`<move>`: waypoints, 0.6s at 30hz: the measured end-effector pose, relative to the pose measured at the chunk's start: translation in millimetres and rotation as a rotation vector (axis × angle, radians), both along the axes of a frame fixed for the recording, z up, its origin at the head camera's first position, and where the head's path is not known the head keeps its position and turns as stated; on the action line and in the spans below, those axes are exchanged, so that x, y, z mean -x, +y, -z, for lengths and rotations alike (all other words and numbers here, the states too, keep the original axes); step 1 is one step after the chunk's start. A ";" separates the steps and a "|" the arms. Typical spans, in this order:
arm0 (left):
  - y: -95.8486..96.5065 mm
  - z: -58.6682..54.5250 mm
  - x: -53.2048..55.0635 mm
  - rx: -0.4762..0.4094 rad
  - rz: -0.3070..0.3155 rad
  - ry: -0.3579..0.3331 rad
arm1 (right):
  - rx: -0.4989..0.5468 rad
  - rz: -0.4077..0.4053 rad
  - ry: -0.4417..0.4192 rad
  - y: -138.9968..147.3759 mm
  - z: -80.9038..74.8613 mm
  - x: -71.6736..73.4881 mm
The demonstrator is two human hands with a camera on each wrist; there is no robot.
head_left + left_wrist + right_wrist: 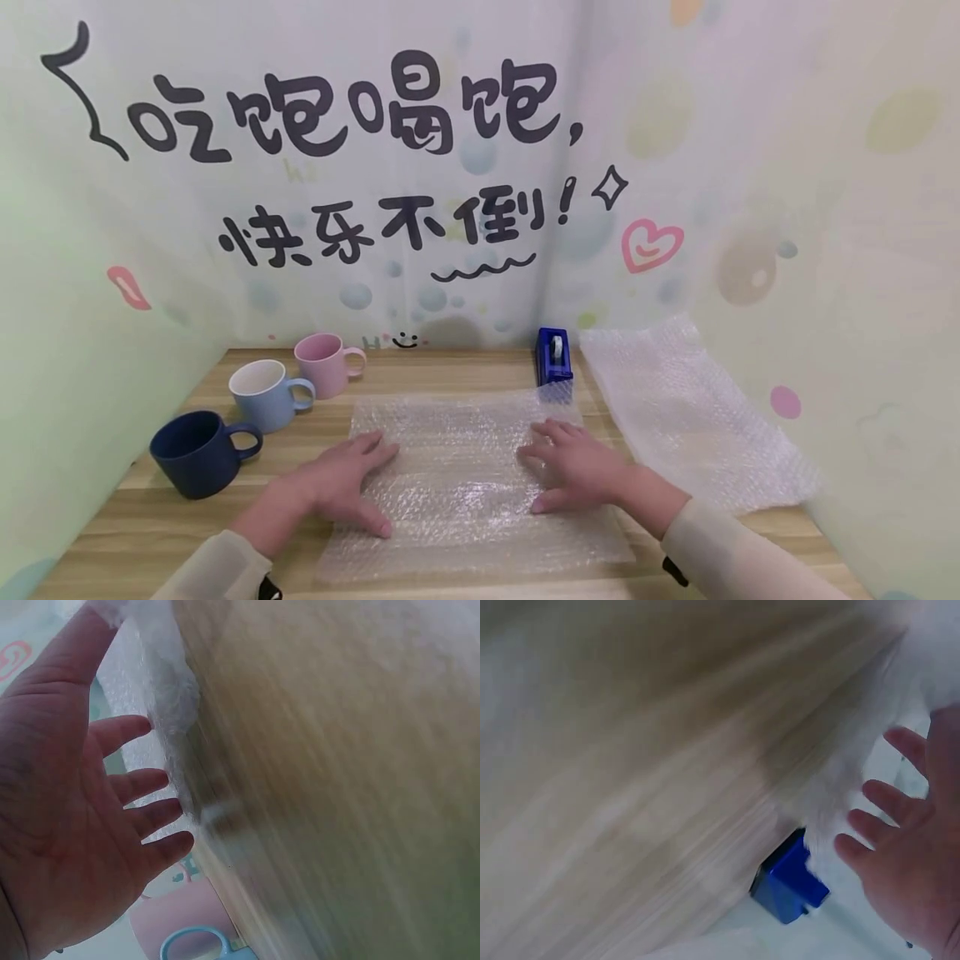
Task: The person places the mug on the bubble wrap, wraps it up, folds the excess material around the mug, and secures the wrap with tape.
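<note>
A sheet of clear bubble wrap (457, 483) lies flat across the middle of the wooden table. On its left side rests my left hand (348, 483), fingers spread and straight. My right hand (573, 467) lies over the right side, its fingers pointing inward. In the left wrist view the left hand (82, 787) has its fingertips right at the sheet's edge, palm showing. The right wrist view shows the right hand (911, 840) with parted fingers beside the blurred sheet. Neither hand grips anything.
Dark blue (198, 454), light blue (266, 396) and pink (322, 367) mugs stand in a row at the left. A blue tape dispenser (553, 354) stands behind the sheet. A second bubble wrap sheet (690, 417) lies at the right, against the wall.
</note>
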State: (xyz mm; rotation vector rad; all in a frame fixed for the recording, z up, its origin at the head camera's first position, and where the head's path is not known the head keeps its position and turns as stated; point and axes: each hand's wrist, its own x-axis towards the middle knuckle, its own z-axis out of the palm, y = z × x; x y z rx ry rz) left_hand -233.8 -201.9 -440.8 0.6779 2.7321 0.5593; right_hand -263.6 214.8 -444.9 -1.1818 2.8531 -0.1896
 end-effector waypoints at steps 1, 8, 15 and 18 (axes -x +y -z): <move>0.5 -0.6 0.0 0.006 -0.002 -0.006 | -0.015 0.036 -0.073 2.6 -1.2 1.8; 4.8 -4.1 -1.2 0.044 -0.027 -0.032 | -0.007 0.154 -0.332 11.4 -1.7 9.8; 3.4 -3.1 -2.6 0.007 -0.016 -0.017 | 0.029 0.192 -0.385 12.6 1.1 12.0; -2.5 -4.7 -4.0 -0.033 -0.002 0.034 | 0.037 0.192 -0.395 12.3 2.8 13.4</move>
